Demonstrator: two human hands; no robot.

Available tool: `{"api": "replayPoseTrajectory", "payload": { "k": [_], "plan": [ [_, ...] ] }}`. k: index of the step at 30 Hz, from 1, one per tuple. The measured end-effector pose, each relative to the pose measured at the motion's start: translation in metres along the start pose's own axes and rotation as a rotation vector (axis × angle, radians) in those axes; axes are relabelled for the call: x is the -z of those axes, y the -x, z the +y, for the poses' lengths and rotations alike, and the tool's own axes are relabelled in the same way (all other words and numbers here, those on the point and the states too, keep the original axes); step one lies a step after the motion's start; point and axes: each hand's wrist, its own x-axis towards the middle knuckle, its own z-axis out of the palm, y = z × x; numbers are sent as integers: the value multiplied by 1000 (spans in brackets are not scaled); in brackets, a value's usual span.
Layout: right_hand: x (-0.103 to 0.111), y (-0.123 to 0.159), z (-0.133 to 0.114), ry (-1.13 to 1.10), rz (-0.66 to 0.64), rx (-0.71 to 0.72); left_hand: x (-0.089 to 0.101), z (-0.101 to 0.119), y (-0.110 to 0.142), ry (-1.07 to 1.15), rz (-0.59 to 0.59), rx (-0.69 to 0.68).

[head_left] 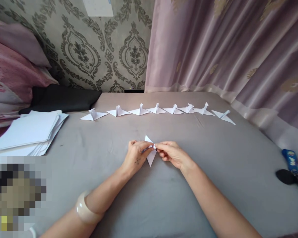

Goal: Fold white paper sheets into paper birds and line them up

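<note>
Between my two hands is a white folded paper bird (151, 158), its pointed wings showing above and below the fingers. My left hand (137, 153) pinches its body from the left, thumb and forefinger closed on the paper. From the right, my right hand (172, 152) pinches a small tip of the same bird with thumb and fingertips. The folds under the fingers are partly hidden. Farther back, several finished-looking paper birds stand in a row, from one at the left (92, 114) to one at the right (224, 116).
A stack of white paper (27, 130) lies at the left, in front of a black folded cloth or cover (64, 97). A blue packet (291, 160) and a dark round object (285, 176) are at the right edge. Behind the grey-covered surface (101, 205) hang pink curtains (201, 49).
</note>
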Motion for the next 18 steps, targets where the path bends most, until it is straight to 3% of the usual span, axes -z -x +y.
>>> {"api": "replayPoseTrajectory", "payload": {
  "k": [6, 18],
  "plan": [
    [-1, -2, 3, -49, -4, -27, -1, -2, -1, 12, -3, 5],
    [-7, -1, 9, 69, 74, 35, -2, -4, -2, 37, -15, 28]
  ]
}}
